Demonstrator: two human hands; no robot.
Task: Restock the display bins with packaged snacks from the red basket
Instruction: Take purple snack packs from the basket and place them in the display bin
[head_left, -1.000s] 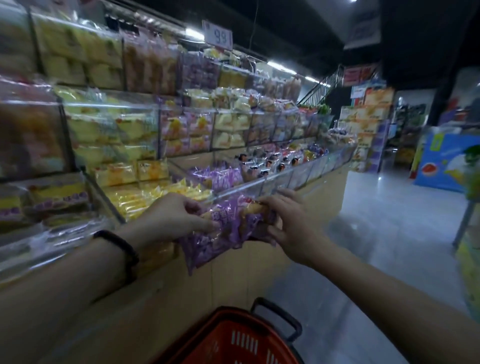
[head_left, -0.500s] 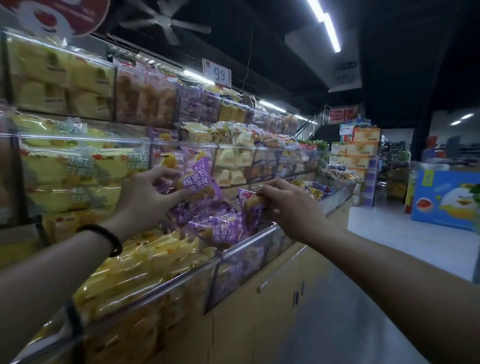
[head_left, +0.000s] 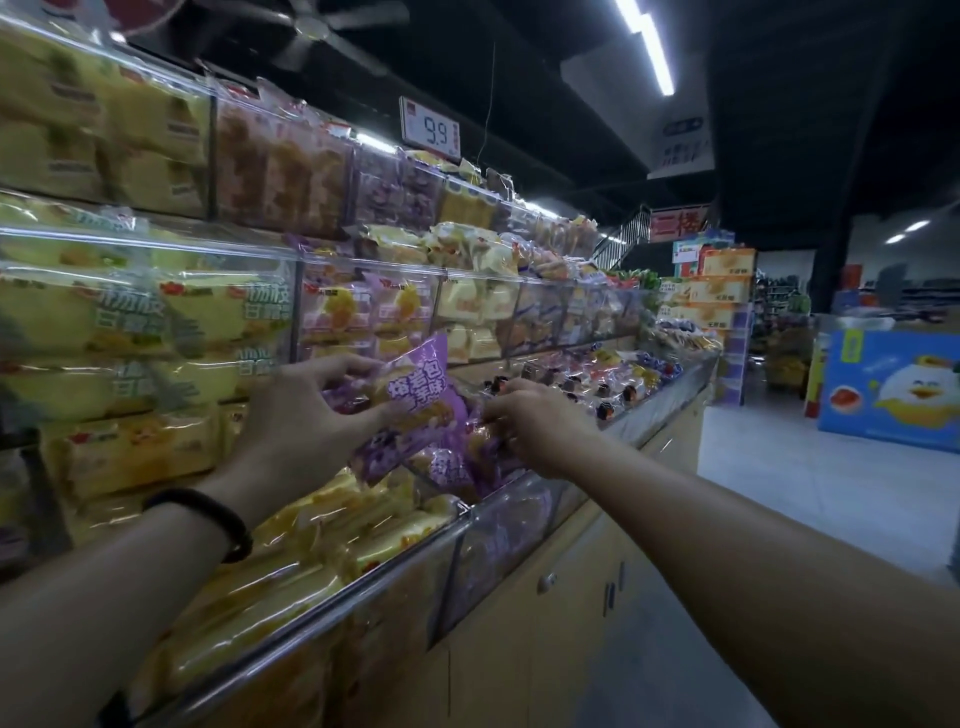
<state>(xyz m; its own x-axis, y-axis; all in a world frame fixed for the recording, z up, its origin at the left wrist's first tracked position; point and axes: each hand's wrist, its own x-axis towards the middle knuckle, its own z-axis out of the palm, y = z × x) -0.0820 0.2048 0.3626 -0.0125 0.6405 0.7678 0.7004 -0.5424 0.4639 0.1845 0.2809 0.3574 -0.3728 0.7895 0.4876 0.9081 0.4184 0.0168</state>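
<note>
My left hand (head_left: 306, 415) grips a purple snack pack (head_left: 415, 395), held upright over the clear front bin (head_left: 498, 525) that holds more purple packs. My right hand (head_left: 535, 421) reaches into the same bin and pinches another purple pack (head_left: 478, 441) lying there. A black band sits on my left wrist. The red basket is out of view.
Yellow snack packs (head_left: 332, 535) fill the bin to the left. Tiers of clear bins (head_left: 467, 306) with packaged cakes rise behind. A 9.9 price sign (head_left: 431, 130) hangs above. Cabinet doors (head_left: 571, 597) run below the bins. A blue display (head_left: 893, 389) stands across the aisle floor.
Both hands lifted the purple packs from over the basket up to the bin. The left hand's pack now stands upright, and the right hand has gone lower into the bin. The basket left the view.
</note>
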